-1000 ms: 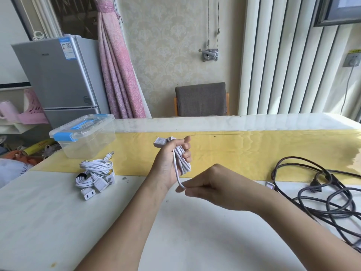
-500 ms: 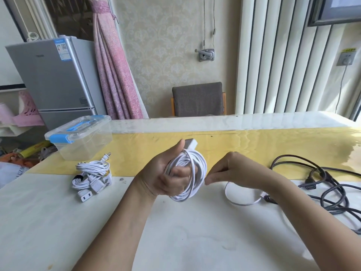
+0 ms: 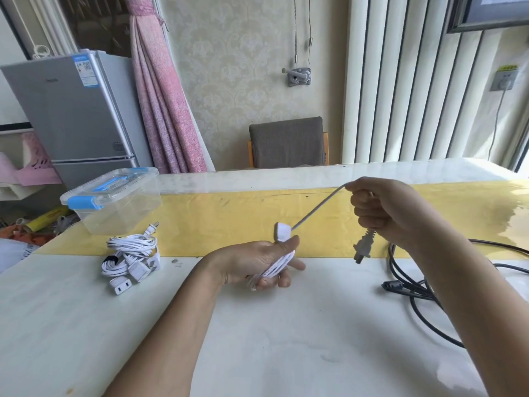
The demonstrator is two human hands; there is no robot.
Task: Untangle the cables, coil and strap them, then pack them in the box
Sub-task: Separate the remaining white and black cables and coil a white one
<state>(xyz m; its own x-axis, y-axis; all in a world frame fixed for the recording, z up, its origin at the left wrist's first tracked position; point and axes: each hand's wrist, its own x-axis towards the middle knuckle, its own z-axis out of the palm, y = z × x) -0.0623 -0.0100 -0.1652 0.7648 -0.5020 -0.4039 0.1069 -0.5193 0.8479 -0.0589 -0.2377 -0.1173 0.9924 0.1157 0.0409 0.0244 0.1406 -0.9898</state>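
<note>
L hand (image 3: 252,265) grips a small coil of the white cable (image 3: 279,266): thumb pins it on top, fingers curl under. The flat socket end (image 3: 282,232) sticks up just past the thumb. R hand (image 3: 386,210) is fisted round the free tail of the same cable, up and to the right of the L hand. The cable runs taut from the coil up to the fist, and the plug (image 3: 363,247) dangles below it. Both hands are above the table (image 3: 286,339), not resting on it.

Progress, judged from the layout:
- Done: one white bundle (image 3: 128,253) lies on the table beside the box (image 3: 114,204), coiled, w/ a dark strap (image 3: 110,259) round it. Can't tell if it's one cable or more.
- In hand: white cable mostly coiled, short tail + plug left to wind. No strap on it yet, and no spare strap in view.
- Not started: black cables (image 3: 418,290) lie in loose loops on the table to the right, partly behind the R forearm. Can't tell how many or how knotted.
- Packing: box has its lid on, blue latches look shut. Looks empty thru the clear walls, so nothing is packed.

Approx a third done, maybe less. Left to do: finish the wind, strap it, sort + coil + strap the black ones, open the box, load everything.
</note>
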